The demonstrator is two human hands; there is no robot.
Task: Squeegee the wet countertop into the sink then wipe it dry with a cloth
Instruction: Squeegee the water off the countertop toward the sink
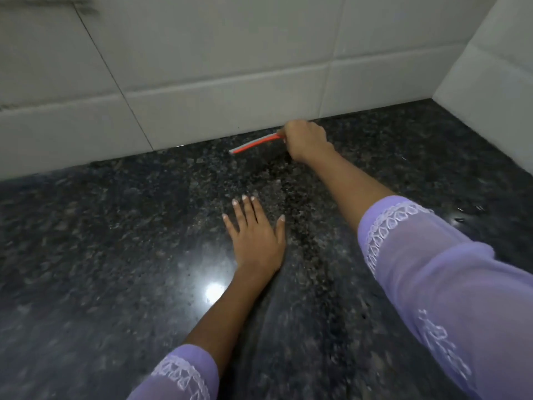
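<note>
A dark speckled granite countertop (115,241) fills the lower view and shines with wet patches. My right hand (307,141) reaches to the back of it, near the wall, and is shut on a squeegee (255,143) with a red and grey blade. The blade sticks out to the left of my fist and lies low against the stone. My left hand (255,235) rests flat on the counter in the middle, fingers spread, holding nothing. No sink and no cloth are in view.
A white tiled wall (216,67) runs along the back of the counter. A second tiled wall (496,62) closes the right side and forms a corner. Water beads (467,215) glint on the counter at the right.
</note>
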